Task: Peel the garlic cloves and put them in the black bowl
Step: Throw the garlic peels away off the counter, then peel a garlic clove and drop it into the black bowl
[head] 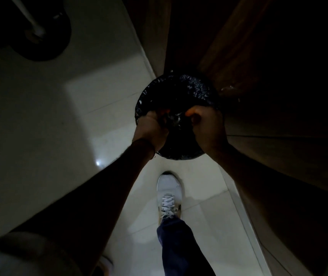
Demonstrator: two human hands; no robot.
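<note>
The view is dim and looks down at a floor. A round bin lined with a black plastic bag (179, 90) stands against a wooden cabinet. Both my hands hover over its near side. My left hand (151, 126) has its fingers curled down into the bin's mouth, around some pale, papery scraps (174, 118) that look like garlic peels. My right hand (207, 124) is beside it with curled fingers and the thumb pointing left; what it holds is hidden. No bowl or clove shows in this view.
Pale floor tiles (69, 120) spread to the left. Dark wooden cabinet fronts (268, 96) run along the right. My foot in a white shoe (169, 192) stands just before the bin. A dark round base with a white pole (39, 36) stands at the upper left.
</note>
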